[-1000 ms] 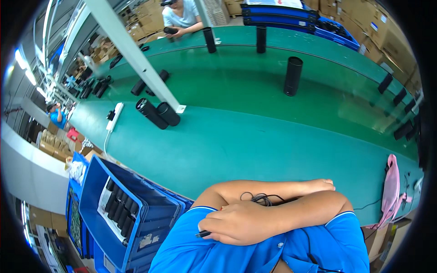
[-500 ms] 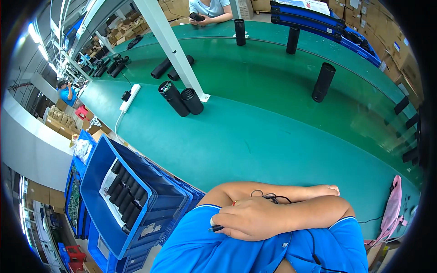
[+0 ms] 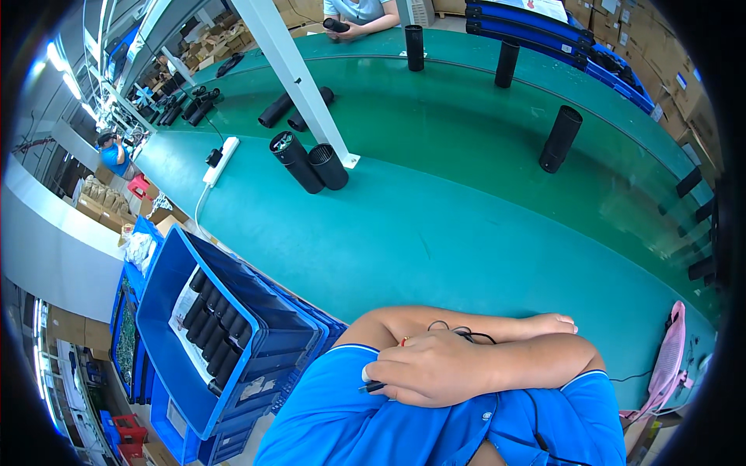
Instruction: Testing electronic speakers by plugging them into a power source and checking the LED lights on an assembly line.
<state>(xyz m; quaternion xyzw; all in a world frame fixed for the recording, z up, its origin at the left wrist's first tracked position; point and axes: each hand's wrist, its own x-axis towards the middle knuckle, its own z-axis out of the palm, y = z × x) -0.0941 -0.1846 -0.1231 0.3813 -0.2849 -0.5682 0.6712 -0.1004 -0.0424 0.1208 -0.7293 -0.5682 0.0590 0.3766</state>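
My forearms are crossed at the table's near edge. My right hand (image 3: 423, 369) lies across at the left, over my left upper arm, with its fingers curled round a thin black stick-like thing (image 3: 373, 386) whose kind I cannot make out. A thin black cable (image 3: 466, 335) loops between my forearms. Out past my right forearm, my left hand (image 3: 553, 324) rests by the green tabletop (image 3: 435, 272); its fingers are partly hidden and no object shows in it.
Two black cylinders (image 3: 329, 167) stand beside a white post (image 3: 299, 85). Other black cylinders (image 3: 561, 138) stand on the darker green strip beyond. Blue crates (image 3: 256, 326) are at my left, the top one holding dark cylinders. A pink fan (image 3: 668, 357) is at right. Across sits another person (image 3: 361, 15).
The standing cylinders on the darker strip appear slightly farther right. The whole view has shifted a little. My crossed arms and hands keep the same pose.
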